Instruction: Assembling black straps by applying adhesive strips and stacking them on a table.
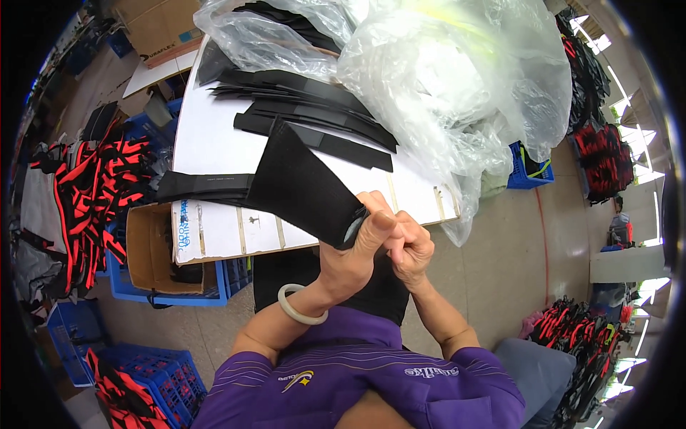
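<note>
My left hand [349, 259] is closed round the narrow end of a black fabric piece [296, 187], its thumb pointing up. The piece widens away from me and tilts over the near edge of the white table. A small grey patch shows at the gripped end. Right beside it, my right hand [412, 250] has its fingers curled and pressed together against the left fingertips; what they pinch is hidden. Beyond the hands lie stacks of black strips [314, 107], and another black bundle [207, 187] sticks out past the table's left side.
Crumpled clear plastic bags [457, 79] cover the far right of the white table [221, 143]. A cardboard box [146, 250] sits in a blue crate [225, 282] at the left. Red-and-black pieces [96, 193] are heaped farther left, with more crates [153, 375] below.
</note>
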A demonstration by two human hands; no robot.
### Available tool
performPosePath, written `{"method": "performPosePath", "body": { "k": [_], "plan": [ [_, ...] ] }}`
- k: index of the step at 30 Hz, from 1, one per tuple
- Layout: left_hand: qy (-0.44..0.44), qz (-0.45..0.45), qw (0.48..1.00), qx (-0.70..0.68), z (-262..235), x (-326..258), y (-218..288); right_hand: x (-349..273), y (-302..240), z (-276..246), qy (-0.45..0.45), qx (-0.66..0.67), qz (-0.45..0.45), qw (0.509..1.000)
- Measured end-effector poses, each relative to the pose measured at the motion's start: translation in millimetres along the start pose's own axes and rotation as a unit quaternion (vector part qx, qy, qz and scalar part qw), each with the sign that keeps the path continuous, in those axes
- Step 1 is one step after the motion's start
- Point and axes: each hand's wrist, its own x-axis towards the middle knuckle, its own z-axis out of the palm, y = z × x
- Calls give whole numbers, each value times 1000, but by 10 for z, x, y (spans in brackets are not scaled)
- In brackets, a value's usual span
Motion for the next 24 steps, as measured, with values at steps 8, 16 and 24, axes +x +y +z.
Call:
{"method": "performPosePath", "body": {
  "k": [8,16,24],
  "plan": [
    [60,-58,992,-96,-105,35,-110,-52,-166,52,45,-15,100,994],
    [89,-75,988,100,-307,130,-261,371,-187,-291,-142,-94,223,960],
    [-148,-8,871,469,-340,-575,-448,164,508,-881,-160,-449,-166,863]
  ]
}}
